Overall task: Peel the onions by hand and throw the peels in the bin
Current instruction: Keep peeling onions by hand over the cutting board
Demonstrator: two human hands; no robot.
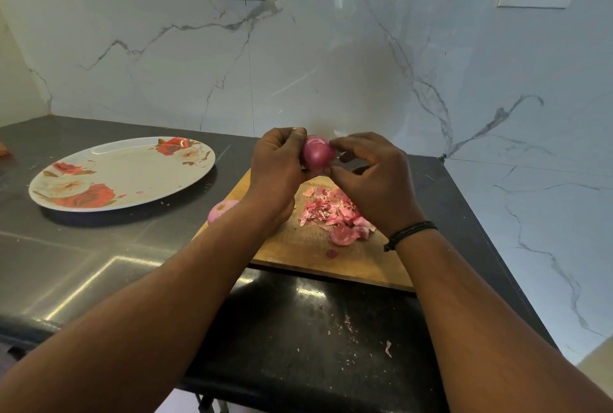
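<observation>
Red onion [317, 156] up off the wooden board [308, 253], cradled between both hands; left hand [277, 168] wrapped round its left flank, thumb over the top, taking the weight; right hand [373, 177] half curled, fingertips pinching at the right end, seemingly on loose skin; long axis roughly left to right; peel heap [335, 213] directly beneath; second onion [221, 208] beside the left wrist; floral plate [122, 173] well left; no bin visible.

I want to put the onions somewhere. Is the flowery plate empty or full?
Almost empty. The plate on the counter shows its bare rose pattern, with only a tiny pink scrap near its edge. The peels lie on the cutting board.
</observation>
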